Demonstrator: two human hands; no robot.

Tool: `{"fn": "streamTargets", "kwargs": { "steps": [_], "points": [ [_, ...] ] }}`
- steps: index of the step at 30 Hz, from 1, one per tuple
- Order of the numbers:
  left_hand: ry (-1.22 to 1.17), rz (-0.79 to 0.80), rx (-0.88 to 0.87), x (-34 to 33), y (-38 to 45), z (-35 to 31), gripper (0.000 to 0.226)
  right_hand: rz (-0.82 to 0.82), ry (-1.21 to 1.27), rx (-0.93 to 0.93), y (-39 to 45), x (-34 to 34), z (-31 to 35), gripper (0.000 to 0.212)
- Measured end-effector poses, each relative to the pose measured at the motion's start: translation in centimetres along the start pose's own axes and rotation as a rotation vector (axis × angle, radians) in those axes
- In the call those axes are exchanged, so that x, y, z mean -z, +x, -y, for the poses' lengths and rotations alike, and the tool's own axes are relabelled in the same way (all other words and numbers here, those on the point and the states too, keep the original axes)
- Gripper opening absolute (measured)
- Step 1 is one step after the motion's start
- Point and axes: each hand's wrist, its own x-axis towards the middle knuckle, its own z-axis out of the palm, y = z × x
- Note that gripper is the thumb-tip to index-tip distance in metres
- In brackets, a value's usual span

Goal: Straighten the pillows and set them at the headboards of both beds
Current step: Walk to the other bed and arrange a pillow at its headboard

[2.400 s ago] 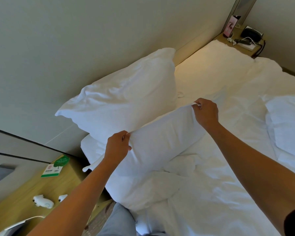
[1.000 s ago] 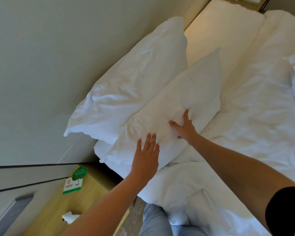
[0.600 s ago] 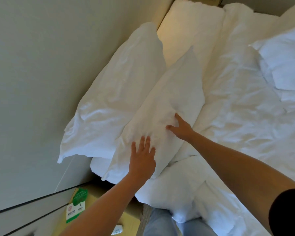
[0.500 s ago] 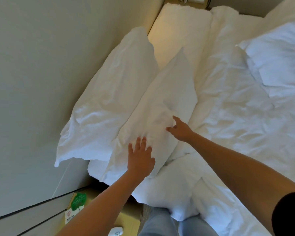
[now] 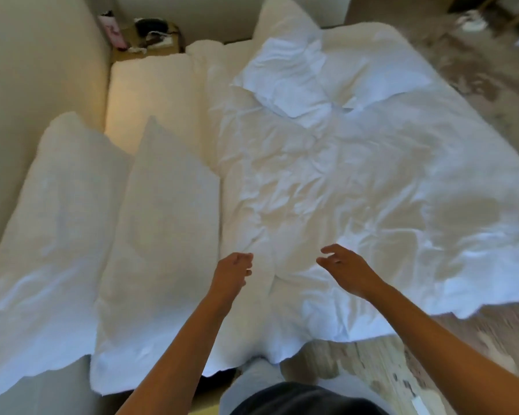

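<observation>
Hands (image 5: pixel 291 272) hover empty above duvet (image 5: pixel 357 190); no writing legible.

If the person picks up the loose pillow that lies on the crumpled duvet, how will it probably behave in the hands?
The loose pillow looks puffy and creased, so it is probably soft and would sag if held by one corner. It likely weighs little for its bulk. Lying flat on the duvet, it should not roll; a push would probably drag the cloth with it.
</observation>
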Motion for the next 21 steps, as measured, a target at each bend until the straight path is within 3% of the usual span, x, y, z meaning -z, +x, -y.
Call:
{"fn": "streamTargets", "kwargs": {
  "steps": [4, 12, 16, 21],
  "points": [
    [0.04, 0.14, -0.007, -12.0, -3.4, -0.4, 0.023, -0.174, 0.153, -0.131, -8.1, 4.4, -12.3, 0.026],
    [0.26, 0.508, -0.104, -38.5, -16.4, 1.4, 0.019, -0.524, 0.475, -0.389, -26.2, 7.9, -34.5, 0.017],
    [0.435, 0.712, -0.15, -48.8, -22.9, 3.6, 0.026, -0.629, 0.666, -0.485, -32.6, 8.6, -43.0, 0.013],
    [0.603, 0.799, -0.181, -56.7, -26.3, 4.7, 0.027, -0.748, 0.777, -0.559, -35.7, 11.5, -49.5, 0.017]
  ]
}}
